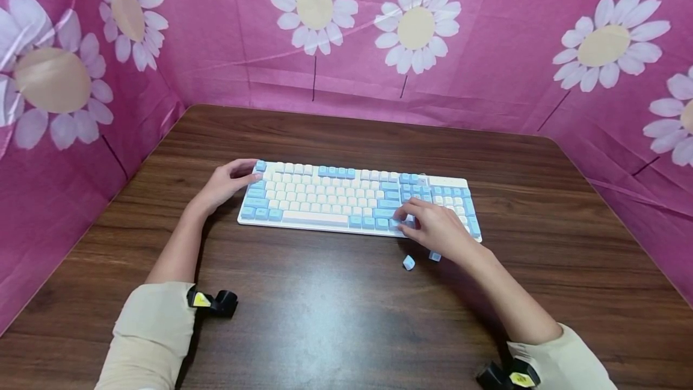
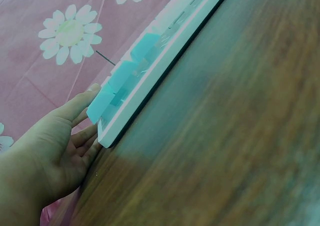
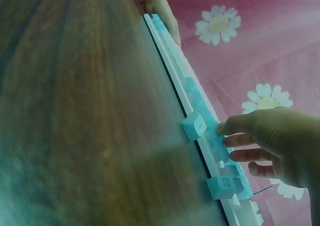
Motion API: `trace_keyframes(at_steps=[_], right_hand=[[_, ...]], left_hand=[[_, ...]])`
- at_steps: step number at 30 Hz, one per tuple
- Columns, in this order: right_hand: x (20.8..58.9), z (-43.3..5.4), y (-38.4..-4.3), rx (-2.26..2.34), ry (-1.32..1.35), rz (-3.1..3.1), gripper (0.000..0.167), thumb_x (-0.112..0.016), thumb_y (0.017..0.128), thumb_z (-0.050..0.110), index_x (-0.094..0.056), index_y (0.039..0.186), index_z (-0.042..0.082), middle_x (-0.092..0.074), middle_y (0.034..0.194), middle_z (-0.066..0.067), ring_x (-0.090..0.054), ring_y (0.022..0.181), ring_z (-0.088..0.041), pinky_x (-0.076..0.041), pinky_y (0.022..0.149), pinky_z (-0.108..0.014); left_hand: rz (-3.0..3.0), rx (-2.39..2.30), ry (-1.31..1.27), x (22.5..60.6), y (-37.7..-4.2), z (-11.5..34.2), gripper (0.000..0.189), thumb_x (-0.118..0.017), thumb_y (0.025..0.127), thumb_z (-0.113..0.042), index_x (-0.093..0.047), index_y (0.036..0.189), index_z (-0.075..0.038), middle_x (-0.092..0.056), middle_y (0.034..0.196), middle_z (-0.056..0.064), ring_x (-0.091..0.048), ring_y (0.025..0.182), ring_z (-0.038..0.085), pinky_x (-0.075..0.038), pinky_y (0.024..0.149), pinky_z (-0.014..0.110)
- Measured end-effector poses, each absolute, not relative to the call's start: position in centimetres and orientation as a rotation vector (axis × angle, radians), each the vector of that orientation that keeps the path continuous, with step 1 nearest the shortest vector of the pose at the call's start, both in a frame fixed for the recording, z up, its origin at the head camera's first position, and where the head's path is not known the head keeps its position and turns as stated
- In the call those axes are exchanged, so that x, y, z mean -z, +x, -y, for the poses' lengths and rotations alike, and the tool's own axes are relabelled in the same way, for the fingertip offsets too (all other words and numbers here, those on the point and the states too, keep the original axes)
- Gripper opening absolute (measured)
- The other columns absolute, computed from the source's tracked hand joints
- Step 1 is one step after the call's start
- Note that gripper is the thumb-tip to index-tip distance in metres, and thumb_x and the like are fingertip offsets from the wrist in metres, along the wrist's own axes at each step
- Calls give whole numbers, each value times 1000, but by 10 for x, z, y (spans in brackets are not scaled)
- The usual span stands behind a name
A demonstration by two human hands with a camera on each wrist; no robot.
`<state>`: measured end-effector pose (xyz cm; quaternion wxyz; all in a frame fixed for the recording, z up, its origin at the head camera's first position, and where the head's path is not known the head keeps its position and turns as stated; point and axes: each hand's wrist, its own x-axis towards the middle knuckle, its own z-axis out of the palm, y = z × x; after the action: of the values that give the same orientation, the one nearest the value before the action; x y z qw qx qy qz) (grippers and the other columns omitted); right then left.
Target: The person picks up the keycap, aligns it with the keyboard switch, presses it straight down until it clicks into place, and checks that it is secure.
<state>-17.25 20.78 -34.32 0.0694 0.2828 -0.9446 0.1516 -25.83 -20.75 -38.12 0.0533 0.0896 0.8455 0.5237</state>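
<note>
A white-and-blue keyboard (image 1: 325, 218) lies across the middle of the table. At its left end my left hand (image 1: 223, 184) holds the edge, thumb over the corner keys and the other fingers along the side, as the left wrist view shows. My right hand (image 1: 435, 224) is over the lower right keys, its thumb and index fingertips closing around a blue keycap (image 1: 394, 225) in the bottom row. Two loose blue keycaps lie on the table in front of the keyboard: one keycap (image 1: 408, 263) toward me, another keycap (image 1: 435, 256) beside the right wrist.
Underneath is a dark brown wooden table (image 1: 303, 306). A pink cloth (image 1: 227, 35) printed with white daisies hangs around its back and sides. Each forearm wears a beige sleeve (image 1: 154, 324) with a black camera mount (image 1: 213, 302) strapped on.
</note>
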Motion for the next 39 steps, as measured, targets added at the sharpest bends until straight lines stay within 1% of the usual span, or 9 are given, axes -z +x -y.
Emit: trace_keyframes(at_steps=[11,17,21,26,33,39], right_hand=[[344,-208,-173,-531,802,2872,13,-72,81,18,-68,93,16,-61,84,7,-53,68,-10,-43,57,-27],[344,-211,-175,-628,742,2944,10,-68,84,20,-70,94,18,-64,86,7,-55,70,-11,-45,59,-30],[344,-212,-176,-684,696,2967,9,-67,86,17,-70,93,18,-66,87,6,-54,69,-11,-44,58,-31],[345,-211,-176,-742,663,2976,8,-68,85,16,-70,92,17,-66,86,4,-50,65,-12,-41,55,-30],[346,-209,-177,-809,665,2990,5,-67,85,16,-69,90,17,-66,87,3,-51,66,-13,-42,57,-30],[345,-210,-177,-851,617,3013,6,-68,84,16,-71,90,18,-66,93,1,-50,66,-13,-41,55,-30]], left_hand=[[-2576,-1584,282,380,-259,207,64,-61,88,-38,-40,136,-1,-40,136,18,-34,124,31,-29,99,47],[-2577,-1575,266,381,-259,206,66,-61,87,-39,-40,136,-2,-40,136,17,-34,124,31,-28,100,46],[-2571,-1578,264,381,-259,206,66,-62,87,-39,-40,137,-2,-40,136,17,-34,124,30,-28,100,46],[-2566,-1582,267,381,-260,206,67,-62,87,-40,-40,137,-2,-40,137,17,-34,124,30,-28,100,46],[-2572,-1584,254,381,-259,206,66,-62,87,-40,-40,136,-2,-40,136,17,-34,124,30,-29,99,46],[-2573,-1590,247,382,-259,206,65,-62,87,-39,-41,136,-2,-41,136,17,-34,124,30,-28,100,46]])
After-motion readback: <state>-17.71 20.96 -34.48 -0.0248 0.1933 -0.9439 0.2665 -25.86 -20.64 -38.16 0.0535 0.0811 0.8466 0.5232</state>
